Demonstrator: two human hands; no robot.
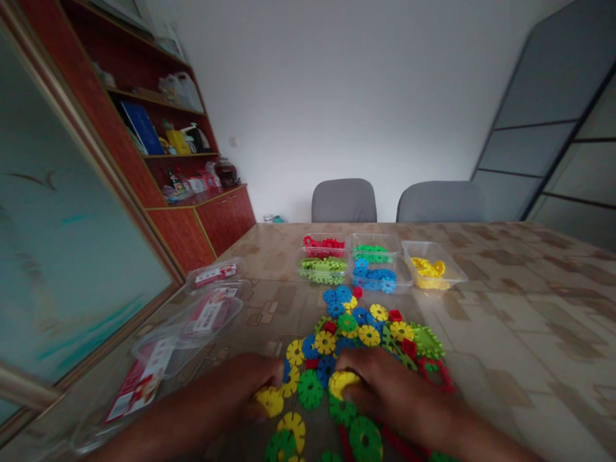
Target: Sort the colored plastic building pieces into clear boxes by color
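A loose pile of plastic pieces in yellow, blue, green and red lies on the patterned table (500, 321). At the pile's left edge my left hand (257, 385) is closed on a yellow notched disc (270, 401). My right hand (368, 378), over the middle of the pile, pinches several yellow discs (342, 384) stacked together. Between the hands lies a green disc (310, 389). Farther back, a clear container (452, 276) holds yellow pieces (427, 267). Beside it, other clear containers hold blue (375, 278), green, light green and red pieces.
Clear plastic lids (212, 314) with printed labels lie along the table's left side. Two grey chairs (344, 200) stand behind the far edge. A red-brown shelf cabinet (226, 218) is at the back left, beside a frosted glass panel (72, 256).
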